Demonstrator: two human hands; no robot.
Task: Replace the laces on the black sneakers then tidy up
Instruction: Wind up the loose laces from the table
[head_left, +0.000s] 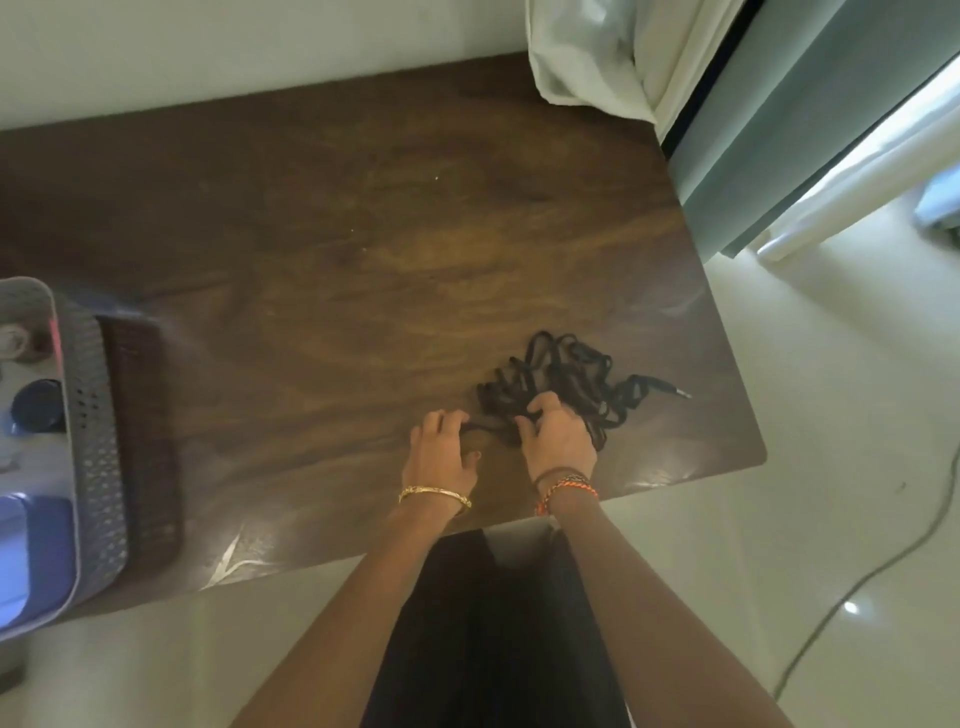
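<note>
Both hands pinch one strand: left hand (441, 441) drawing it out, right hand (556, 436) steadying the tangled laces (566, 374) to untangle them.

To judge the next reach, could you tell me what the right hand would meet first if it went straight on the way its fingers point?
The right hand already grips the black laces; the pile's far loops come first, then probably bare table.

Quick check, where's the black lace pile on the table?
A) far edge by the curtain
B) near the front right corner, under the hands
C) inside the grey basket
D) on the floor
B: the laces lie tangled on the table near its front right corner, with the right hand and left hand gripping strands.
</note>
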